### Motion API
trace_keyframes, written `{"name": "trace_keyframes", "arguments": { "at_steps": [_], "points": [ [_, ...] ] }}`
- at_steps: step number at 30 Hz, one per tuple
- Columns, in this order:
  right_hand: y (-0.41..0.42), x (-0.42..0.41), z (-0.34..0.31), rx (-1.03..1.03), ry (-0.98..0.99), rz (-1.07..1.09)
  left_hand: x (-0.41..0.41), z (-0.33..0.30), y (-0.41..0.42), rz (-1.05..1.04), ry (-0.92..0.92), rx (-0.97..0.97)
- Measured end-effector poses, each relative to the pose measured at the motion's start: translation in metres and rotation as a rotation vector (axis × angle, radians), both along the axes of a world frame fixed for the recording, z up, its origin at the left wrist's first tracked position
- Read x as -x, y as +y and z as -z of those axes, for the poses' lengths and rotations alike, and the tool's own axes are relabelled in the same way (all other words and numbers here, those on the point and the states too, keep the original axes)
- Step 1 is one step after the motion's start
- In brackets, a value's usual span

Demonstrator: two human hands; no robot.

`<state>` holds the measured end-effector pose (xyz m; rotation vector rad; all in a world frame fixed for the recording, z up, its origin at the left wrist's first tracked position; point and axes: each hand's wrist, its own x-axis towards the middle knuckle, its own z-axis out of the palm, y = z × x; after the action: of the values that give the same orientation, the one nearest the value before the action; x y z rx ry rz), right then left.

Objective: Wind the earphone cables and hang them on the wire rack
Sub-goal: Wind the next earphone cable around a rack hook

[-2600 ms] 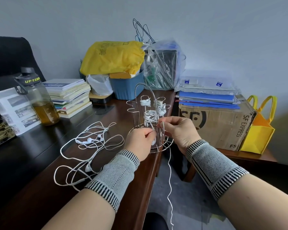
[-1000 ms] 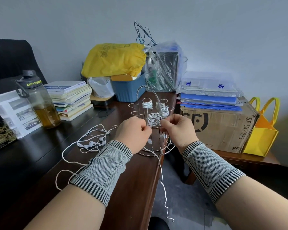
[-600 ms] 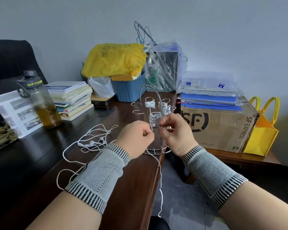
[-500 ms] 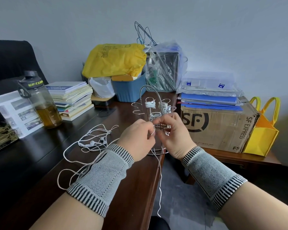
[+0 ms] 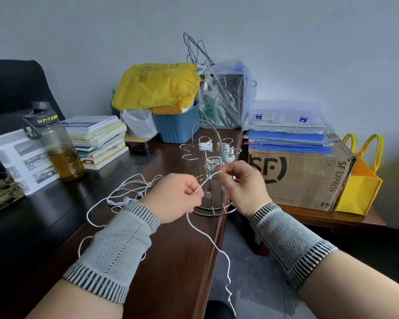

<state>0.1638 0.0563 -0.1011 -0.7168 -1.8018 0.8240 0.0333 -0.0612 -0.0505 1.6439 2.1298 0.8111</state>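
— Where was the earphone cable (image 5: pixel 209 180)?
— Stretched between both hands before the wire rack (image 5: pixel 207 171) on the surface (image 5: pixel 171 261), its tail dangling.
— And each grip?
— Left hand (image 5: pixel 173 199) and right hand (image 5: pixel 242 185) both pinched it.

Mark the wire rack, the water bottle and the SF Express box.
wire rack (image 5: pixel 203 122): head view, top of its arched handle.
water bottle (image 5: pixel 65 162): head view, lower body holding amber liquid.
SF Express box (image 5: pixel 309 178): head view, bare cardboard on its front face.
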Motion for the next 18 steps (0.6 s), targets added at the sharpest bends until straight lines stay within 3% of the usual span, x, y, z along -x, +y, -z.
{"name": "trace_keyframes", "arguments": {
  "at_steps": [6, 9, 11, 15, 18],
  "points": [
    [-0.003, 0.001, -0.005, 0.230, 0.129, -0.062, 0.013, -0.007, 0.014, -0.063, -0.420, -0.288],
    [-0.004, 0.002, -0.007, 0.299, 0.172, -0.035, 0.004, -0.010, 0.033, -0.171, -0.463, -0.380],
    [-0.002, 0.004, -0.008, 0.343, 0.186, 0.006, -0.003, -0.015, 0.045, -0.272, -0.385, -0.393],
    [0.006, 0.010, -0.011, 0.425, 0.169, 0.078, -0.006, -0.024, 0.055, -0.377, 0.093, -0.249],
    [0.011, 0.012, -0.014, 0.410, 0.121, 0.128, -0.006, -0.028, 0.058, -0.352, 0.341, -0.167]
  ]
}}
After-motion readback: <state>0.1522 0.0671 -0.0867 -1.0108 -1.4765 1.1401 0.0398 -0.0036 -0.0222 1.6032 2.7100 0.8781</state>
